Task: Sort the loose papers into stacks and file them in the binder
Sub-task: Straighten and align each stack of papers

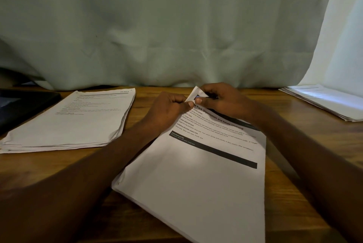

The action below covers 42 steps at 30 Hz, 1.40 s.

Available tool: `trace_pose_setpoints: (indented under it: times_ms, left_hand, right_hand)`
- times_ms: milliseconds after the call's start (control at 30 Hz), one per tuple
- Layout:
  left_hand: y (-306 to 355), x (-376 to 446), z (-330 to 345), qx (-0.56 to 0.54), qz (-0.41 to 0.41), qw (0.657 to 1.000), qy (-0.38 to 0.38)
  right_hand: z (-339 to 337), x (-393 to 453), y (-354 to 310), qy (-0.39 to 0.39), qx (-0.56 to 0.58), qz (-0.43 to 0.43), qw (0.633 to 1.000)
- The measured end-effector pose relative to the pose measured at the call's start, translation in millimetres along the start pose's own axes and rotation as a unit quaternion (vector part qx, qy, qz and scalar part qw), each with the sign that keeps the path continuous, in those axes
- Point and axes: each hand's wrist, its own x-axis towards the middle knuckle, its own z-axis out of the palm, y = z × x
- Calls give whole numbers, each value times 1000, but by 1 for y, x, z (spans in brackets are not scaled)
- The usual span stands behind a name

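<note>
Two hands pinch the folded-up far corner of a white printed paper stack [200, 174] lying tilted on the brown wooden table [137, 164]: left hand [167, 109] and right hand [222, 99] meet there, fingers curled on the corner, perhaps around a small clip. Left of this stack lies another white paper stack [72, 122], beyond it a black binder [21, 105]. Far right sits a third paper pile [326, 101].

We note a counter [290, 193] of brown wood with visible grain and a slight sheen. The three stacks [196, 193] [66, 122] [324, 101] are matt white printed paper. The backdrop [167, 26] is pale cloth, softly creased. The dark object [21, 105] at left looks smooth.
</note>
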Motion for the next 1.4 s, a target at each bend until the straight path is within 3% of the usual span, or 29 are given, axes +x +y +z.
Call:
trace_pose_setpoints:
  times_ms: [667, 1233, 1400]
  left_hand:
    - [2, 0, -1, 10, -12, 1000, 4]
    - [-1, 2, -1, 6, -5, 1000, 3]
    - [-2, 3, -5, -4, 8, 1000, 8]
  right_hand:
    - [1, 4, 5, 15, -1, -26, 1000]
    - [5, 6, 1, 54, 14, 24, 998]
    - [12, 9, 0, 99, 55, 19, 993]
